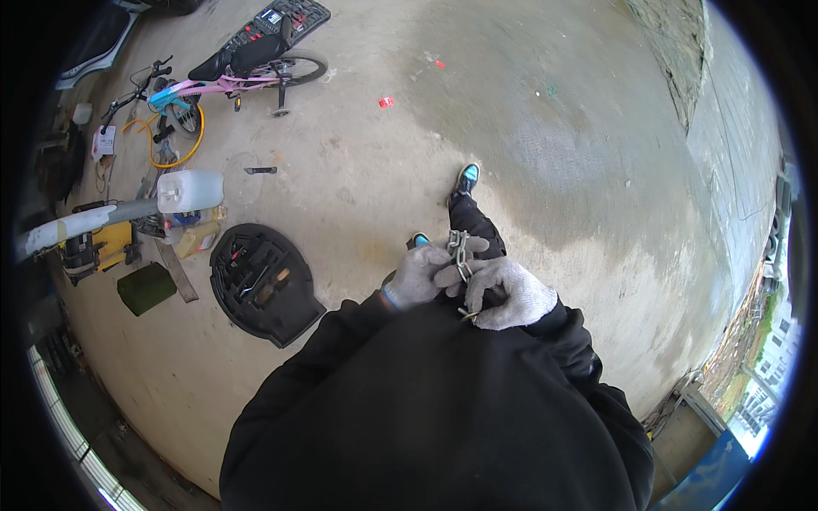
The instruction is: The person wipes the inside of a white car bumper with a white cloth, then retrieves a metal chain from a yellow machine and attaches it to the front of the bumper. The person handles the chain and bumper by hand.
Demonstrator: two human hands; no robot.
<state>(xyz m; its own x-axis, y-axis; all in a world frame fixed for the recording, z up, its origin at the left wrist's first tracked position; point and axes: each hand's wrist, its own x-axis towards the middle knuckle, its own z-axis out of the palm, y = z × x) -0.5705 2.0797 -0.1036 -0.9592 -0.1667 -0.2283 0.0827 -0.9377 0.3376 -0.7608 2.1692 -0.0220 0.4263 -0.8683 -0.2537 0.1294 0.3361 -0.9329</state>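
A metal chain (459, 249) with thick links hangs over the fingers of my left hand (416, 277), in front of my body. My left hand wears a light grey knitted glove and is closed round part of the chain. From the other side my right hand (515, 294), gloved alike, has its thumb and fingers bent at the chain's lower links. A small brass-coloured piece (468, 315) pokes out below the right hand's fingertips; what it belongs to is hidden. Under the hands are my dark trousers (477, 223) and a shoe (467, 176) with a shiny blue toe.
At left on the concrete floor (366, 170) lies a round black tool tray (294, 289). Beyond it are a white jug (191, 191), a green container (146, 289) and a grey pole (85, 223). A pink bicycle (243, 83) lies farther off, beside an open toolbox (308, 15).
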